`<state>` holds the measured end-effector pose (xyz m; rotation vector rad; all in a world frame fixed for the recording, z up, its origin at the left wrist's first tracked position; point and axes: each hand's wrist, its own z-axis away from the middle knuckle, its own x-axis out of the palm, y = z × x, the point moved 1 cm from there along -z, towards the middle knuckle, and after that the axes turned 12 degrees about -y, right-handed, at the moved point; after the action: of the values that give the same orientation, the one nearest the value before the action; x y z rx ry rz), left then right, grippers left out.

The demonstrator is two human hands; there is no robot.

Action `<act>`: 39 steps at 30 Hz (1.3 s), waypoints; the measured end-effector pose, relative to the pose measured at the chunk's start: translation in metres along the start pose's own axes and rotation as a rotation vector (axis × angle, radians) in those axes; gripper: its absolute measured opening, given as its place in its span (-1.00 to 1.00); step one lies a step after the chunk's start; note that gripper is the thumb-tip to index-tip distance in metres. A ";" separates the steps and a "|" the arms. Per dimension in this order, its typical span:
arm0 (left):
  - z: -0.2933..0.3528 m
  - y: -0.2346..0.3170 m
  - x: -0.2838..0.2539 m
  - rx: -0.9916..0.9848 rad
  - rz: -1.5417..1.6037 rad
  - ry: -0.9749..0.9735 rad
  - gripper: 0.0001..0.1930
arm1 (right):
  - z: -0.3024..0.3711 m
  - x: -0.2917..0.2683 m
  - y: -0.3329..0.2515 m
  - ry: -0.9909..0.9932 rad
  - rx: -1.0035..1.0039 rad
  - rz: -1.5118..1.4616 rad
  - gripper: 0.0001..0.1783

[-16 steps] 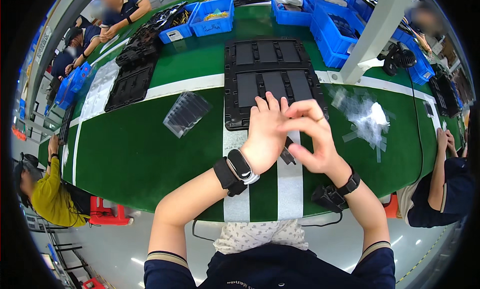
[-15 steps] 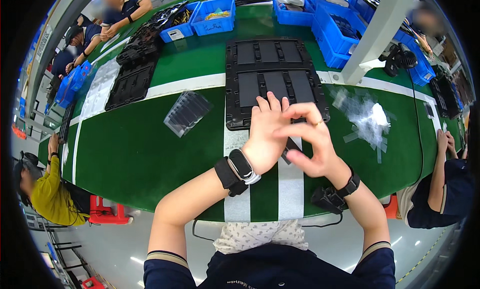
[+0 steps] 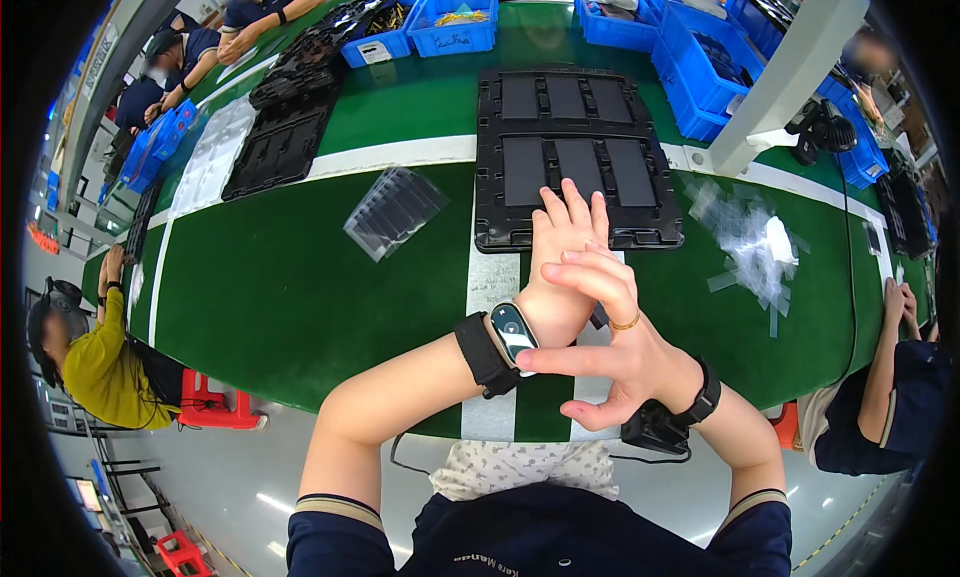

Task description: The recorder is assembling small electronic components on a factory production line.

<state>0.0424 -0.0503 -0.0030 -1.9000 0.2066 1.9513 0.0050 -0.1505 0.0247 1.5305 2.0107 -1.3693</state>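
Observation:
My left hand point(image 3: 562, 262) lies palm down with fingers stretched, its fingertips over the near edge of a black plastic tray point(image 3: 655, 202). Flat dark grey panels point(image 3: 577, 172) fill the tray's compartments. On my left wrist sit a smart watch point(image 3: 511, 329) with a lit screen and a black strap point(image 3: 478, 355). My right hand point(image 3: 640, 362) crosses over from the right, empty and with fingers apart. Its index fingertip is at the watch's lower edge, while other fingers overlap the back of my left hand. A dark object under my hands is mostly hidden.
Left of the tray lie clear plastic strips point(image 3: 393, 214); to its right is a pile of clear film pieces point(image 3: 752, 245). A black device point(image 3: 655, 430) sits at the near edge. Blue bins point(image 3: 455, 27), a grey post point(image 3: 790, 77) and a small fan point(image 3: 825, 132) stand farther off. Co-workers sit around.
My right index finger has come down to the watch, and its screen has turned from dark to lit. The whole view has shifted slightly, so the table's things appear farther right.

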 end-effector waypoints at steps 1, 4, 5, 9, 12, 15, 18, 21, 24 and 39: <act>0.000 0.000 -0.001 -0.010 -0.006 -0.023 -0.28 | 0.000 0.000 0.000 -0.010 0.000 0.014 -0.50; 0.000 0.000 0.001 -0.005 0.023 -0.001 -0.28 | 0.000 0.000 0.000 -0.012 -0.015 0.027 -0.48; 0.000 0.000 0.002 -0.003 0.023 -0.002 -0.28 | 0.001 -0.001 0.000 -0.011 -0.013 0.027 -0.48; 0.001 0.000 0.002 -0.005 -0.018 -0.009 -0.30 | 0.003 0.001 0.005 0.043 0.010 -0.086 -0.46; -0.001 0.000 0.004 -0.030 -0.024 -0.001 -0.30 | 0.005 0.002 0.006 0.039 0.028 -0.099 -0.45; -0.001 0.001 0.003 -0.038 -0.042 0.015 -0.31 | 0.006 0.003 0.004 0.014 0.034 -0.071 -0.44; -0.001 0.000 0.002 -0.027 -0.046 0.017 -0.31 | 0.006 0.003 0.003 0.029 0.025 -0.018 -0.44; 0.000 -0.001 0.003 -0.007 -0.010 0.032 -0.30 | 0.005 0.003 0.002 0.076 0.028 0.029 -0.44; 0.002 -0.001 0.004 0.012 0.007 0.047 -0.28 | 0.005 0.003 0.002 0.100 0.034 0.039 -0.45; 0.002 0.002 0.002 -0.020 -0.030 0.037 -0.30 | 0.007 0.002 0.001 0.056 0.047 0.009 -0.47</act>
<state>0.0399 -0.0514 -0.0052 -1.9416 0.1690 1.9072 0.0031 -0.1546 0.0191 1.6137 2.0151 -1.3943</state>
